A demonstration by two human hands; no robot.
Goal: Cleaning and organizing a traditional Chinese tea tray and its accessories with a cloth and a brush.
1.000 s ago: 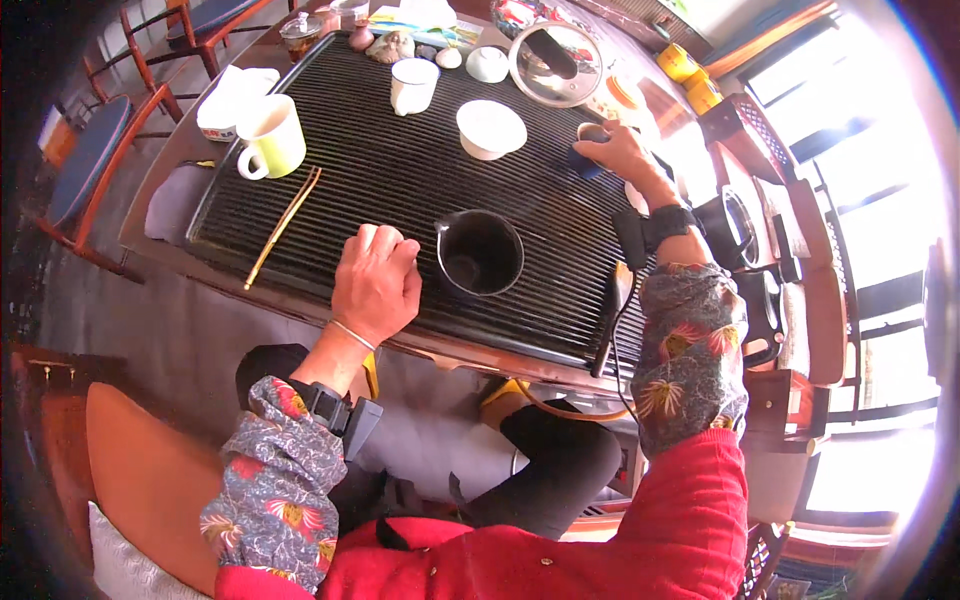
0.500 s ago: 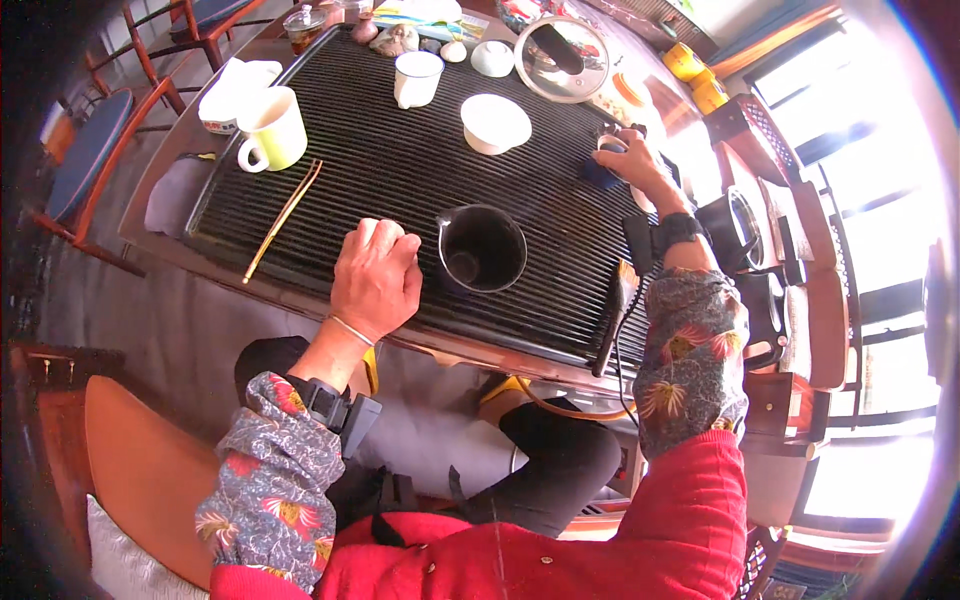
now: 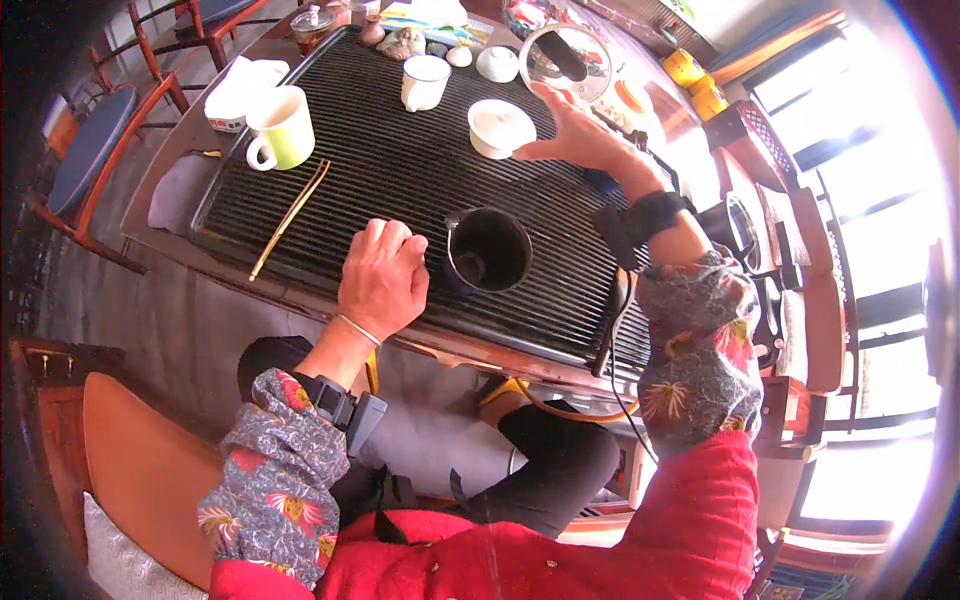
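My left hand (image 3: 382, 277) rests as a loose fist at the tray's front edge, with nothing seen in it. Just to its right stands a dark round pitcher (image 3: 488, 250) with a small spout, apart from the knuckles. My right hand (image 3: 585, 140) is open, thumb and fingers spread around the right side of a white bowl (image 3: 500, 128). Its thumb tip is near the bowl's rim; I cannot tell whether they touch. A small dark-blue item (image 3: 602, 182) sits partly hidden under that hand.
The ribbed black tray (image 3: 370, 180) also bears a white cup (image 3: 425, 82), a yellow-green mug (image 3: 281, 128) and wooden tongs (image 3: 291, 220). A glass lid (image 3: 565, 62), a small white cup (image 3: 497, 64) and stones (image 3: 402, 43) line the back. A cord hangs at the right edge.
My right hand has let go of the small cup at the tray's right side, moved left and away from me, and spread beside the white bowl. The left hand stays in place.
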